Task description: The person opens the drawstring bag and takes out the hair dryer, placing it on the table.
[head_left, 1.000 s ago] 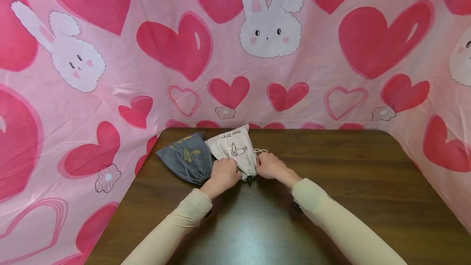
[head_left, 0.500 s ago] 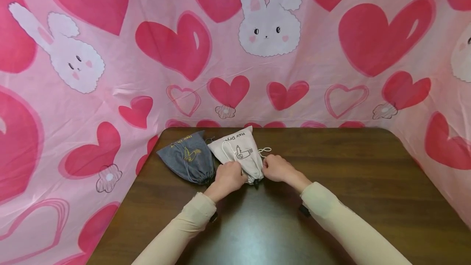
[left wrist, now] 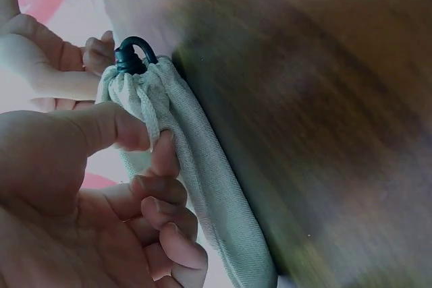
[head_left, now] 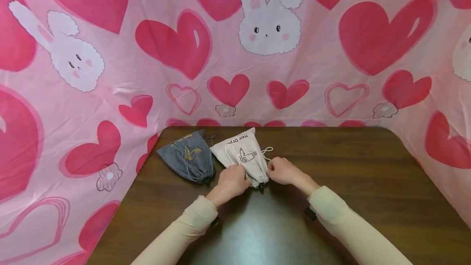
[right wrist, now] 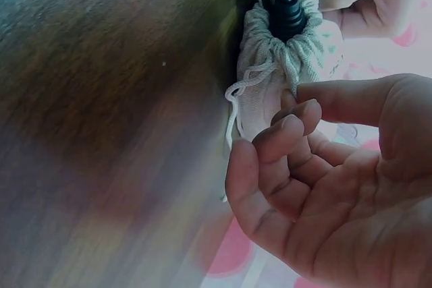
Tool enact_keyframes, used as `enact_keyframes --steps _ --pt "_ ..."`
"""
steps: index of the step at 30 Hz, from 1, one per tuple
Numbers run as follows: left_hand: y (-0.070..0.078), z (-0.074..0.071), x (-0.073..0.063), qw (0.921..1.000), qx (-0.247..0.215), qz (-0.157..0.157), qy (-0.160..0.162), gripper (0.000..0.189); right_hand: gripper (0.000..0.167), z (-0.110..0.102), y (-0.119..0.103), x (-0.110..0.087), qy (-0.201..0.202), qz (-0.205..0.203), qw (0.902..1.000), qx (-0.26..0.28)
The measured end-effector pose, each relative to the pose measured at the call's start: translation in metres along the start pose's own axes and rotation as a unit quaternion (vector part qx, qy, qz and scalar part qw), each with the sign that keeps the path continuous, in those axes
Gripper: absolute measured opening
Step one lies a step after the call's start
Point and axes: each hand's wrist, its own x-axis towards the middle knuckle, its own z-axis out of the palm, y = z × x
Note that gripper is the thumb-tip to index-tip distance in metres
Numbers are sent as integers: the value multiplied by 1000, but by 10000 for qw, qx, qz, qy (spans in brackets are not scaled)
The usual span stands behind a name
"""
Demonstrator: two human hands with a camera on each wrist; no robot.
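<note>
A white drawstring bag (head_left: 254, 166) printed "Hair Dryer" lies on the table, its gathered mouth toward me. My left hand (head_left: 232, 182) pinches the left side of that mouth between thumb and forefinger, other fingers curled. On the opposite side, my right hand (head_left: 286, 171) pinches the cloth near the mouth with thumb and fingertips. A coiled black cord (right wrist: 286, 15) pokes out of the opening, bending into a loop in the left wrist view. From the bag's right side trails a white drawstring (right wrist: 233, 104). What else the bag contains is hidden.
To the left of the white bag lies a dark grey drawstring bag (head_left: 188, 162) with yellow lettering and a hair dryer drawing. Both are near the far left part of the brown wooden table (head_left: 349, 162). A pink heart-and-rabbit curtain (head_left: 316, 44) encloses the back and sides.
Both hands have shifted right and slightly toward me together with the white bag, widening the gap to the grey bag. The grey bag stays nearly in place.
</note>
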Motion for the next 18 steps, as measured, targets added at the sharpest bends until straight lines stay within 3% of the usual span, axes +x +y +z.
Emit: enact_keyframes --steps 4,7,9,12,14,15,18 --pt "-8 7 -2 9985 -525 149 96 42 21 -24 -38 -24 -83 12 9991 420" --pt "-17 12 -6 9930 -1142 303 4 47 21 -26 -44 -31 -244 262 9969 697" --pt "-31 28 -4 9887 -1413 491 22 50 20 -25 -44 -33 -393 480 9935 951" --pt "-36 31 -8 9774 -2040 434 -337 51 20 -23 -42 -35 -576 745 9861 1366" --pt "-36 32 -12 9612 -2675 193 -648 47 20 -21 -40 -36 -634 844 9816 1589" --pt "-31 25 -17 9475 -3079 -32 -865 45 20 -21 -40 -36 -647 876 9799 1671" --pt "-19 14 -26 8911 -4261 -800 -1343 38 21 -18 -40 -36 -654 926 9754 1889"
